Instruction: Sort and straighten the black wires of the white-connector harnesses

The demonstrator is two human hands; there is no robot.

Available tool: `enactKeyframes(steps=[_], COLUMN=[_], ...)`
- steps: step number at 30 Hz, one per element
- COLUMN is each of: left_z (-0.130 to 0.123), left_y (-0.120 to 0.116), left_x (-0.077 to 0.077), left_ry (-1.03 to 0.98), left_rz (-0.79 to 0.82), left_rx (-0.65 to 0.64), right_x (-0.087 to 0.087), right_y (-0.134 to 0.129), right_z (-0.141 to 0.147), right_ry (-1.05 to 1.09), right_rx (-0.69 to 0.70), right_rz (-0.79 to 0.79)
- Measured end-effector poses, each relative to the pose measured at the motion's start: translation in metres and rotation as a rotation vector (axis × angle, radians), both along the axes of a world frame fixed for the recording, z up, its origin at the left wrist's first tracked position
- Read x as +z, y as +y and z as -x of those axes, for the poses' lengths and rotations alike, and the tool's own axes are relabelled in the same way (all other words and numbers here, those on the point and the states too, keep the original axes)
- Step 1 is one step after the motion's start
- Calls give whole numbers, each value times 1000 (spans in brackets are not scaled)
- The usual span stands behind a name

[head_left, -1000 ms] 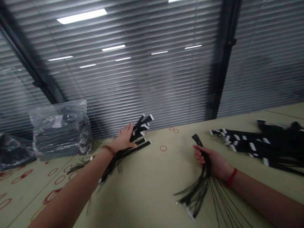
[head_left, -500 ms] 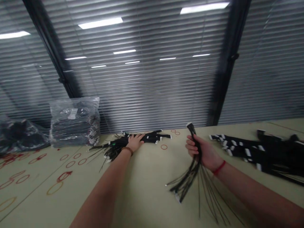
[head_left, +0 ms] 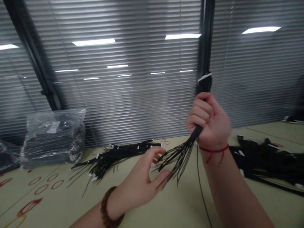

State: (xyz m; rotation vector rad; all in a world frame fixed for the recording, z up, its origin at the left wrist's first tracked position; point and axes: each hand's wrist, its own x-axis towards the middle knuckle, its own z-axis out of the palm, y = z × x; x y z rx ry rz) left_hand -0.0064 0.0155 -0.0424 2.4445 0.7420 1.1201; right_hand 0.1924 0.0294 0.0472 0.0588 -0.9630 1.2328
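My right hand is raised and grips a bundle of thin black wires in its fist. A black end with a white band sticks out above the fist, and the loose strands fan down and to the left. My left hand is open below the bundle, with its thumb and fingers spread on either side of the splayed strands. It does not visibly grip them. A loose pile of similar black wire bundles lies on the table behind it.
A clear plastic bag of packed dark bundles stands at the left against slatted blinds. More black bundles with white bands lie at the right. Red rubber bands lie on the pale green table.
My right hand has lifted the bundle higher. My left hand has come off the pile on the table and moved towards the hanging strands.
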Motion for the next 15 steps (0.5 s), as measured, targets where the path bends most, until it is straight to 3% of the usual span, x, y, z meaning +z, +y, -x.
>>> enactKeyframes(steps=[5,8,12,15], left_z=[2,6,14,31], left_y=[15,31,50,60], left_x=[-7,-11,-9,5], left_ry=[76,78,-44,-170], left_rz=[150,226,208,33], left_rx=[-94,-98,46,268], right_x=[-9,-13,-17,-20], right_y=[15,28,38,39], right_z=[-3,-17,-43,-55], right_ry=[-190,-239,-293,-395], right_rx=[-160,-350,-587,-652], right_rz=[25,54,103,128])
